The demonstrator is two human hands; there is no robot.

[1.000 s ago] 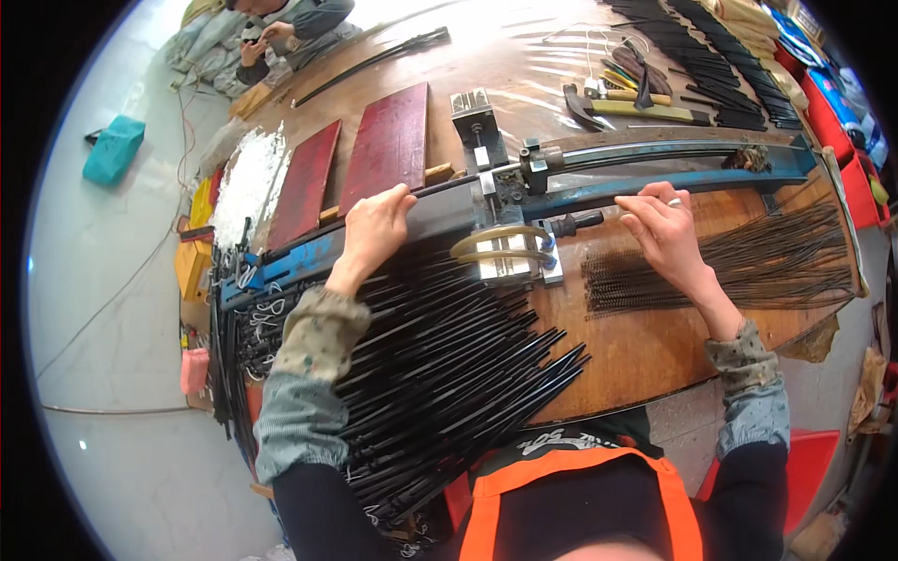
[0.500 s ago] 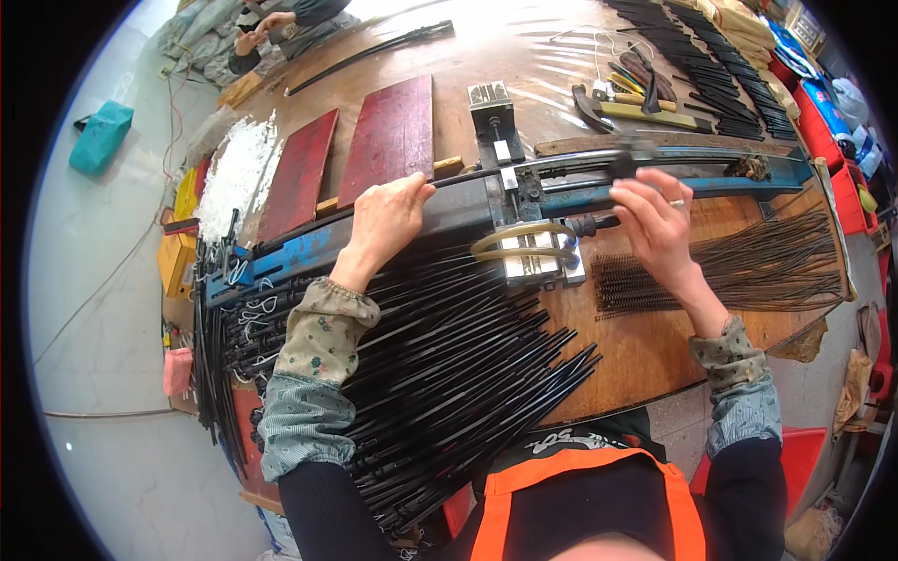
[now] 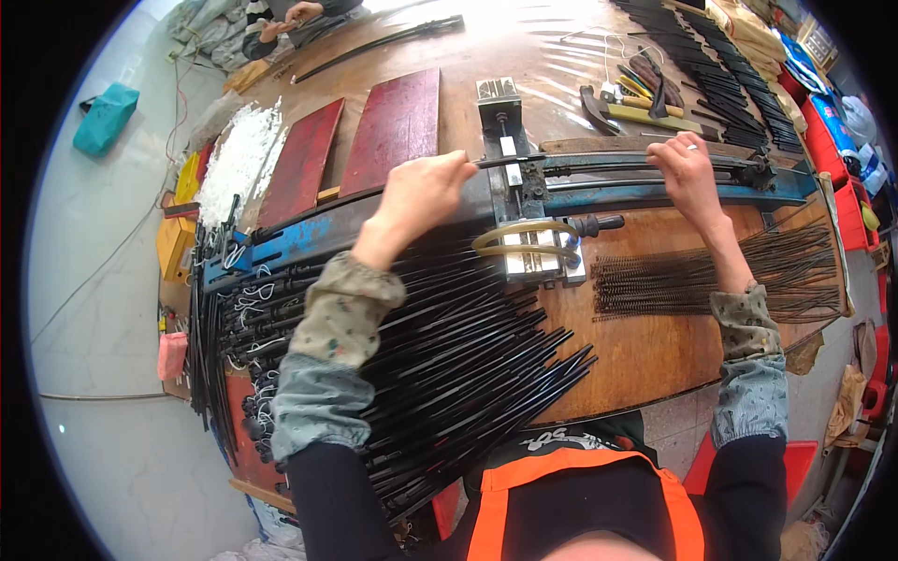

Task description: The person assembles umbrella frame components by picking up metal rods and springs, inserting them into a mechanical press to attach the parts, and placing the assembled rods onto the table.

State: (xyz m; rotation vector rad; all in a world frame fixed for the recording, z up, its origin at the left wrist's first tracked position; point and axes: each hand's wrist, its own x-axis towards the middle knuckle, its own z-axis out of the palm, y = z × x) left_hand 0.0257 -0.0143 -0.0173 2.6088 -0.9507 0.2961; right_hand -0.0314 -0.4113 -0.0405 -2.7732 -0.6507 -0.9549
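I see the left hand (image 3: 426, 194) pinching a black rod (image 3: 491, 163), partly hidden; whether the right hand (image 3: 690, 174) grasps anything, I cannot tell.

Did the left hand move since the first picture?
Yes. The left hand moved to the right: its fingertips were near the lower right corner of the larger red board, and now they reach clearly past it.

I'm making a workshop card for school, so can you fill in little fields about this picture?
Left hand: pinching a black rod
Right hand: by the blue rail; grip unclear
Between hands: metal fixture
Nearer the person: heaped black rods, coil springs
Farther away: claw hammer, two dark red boards
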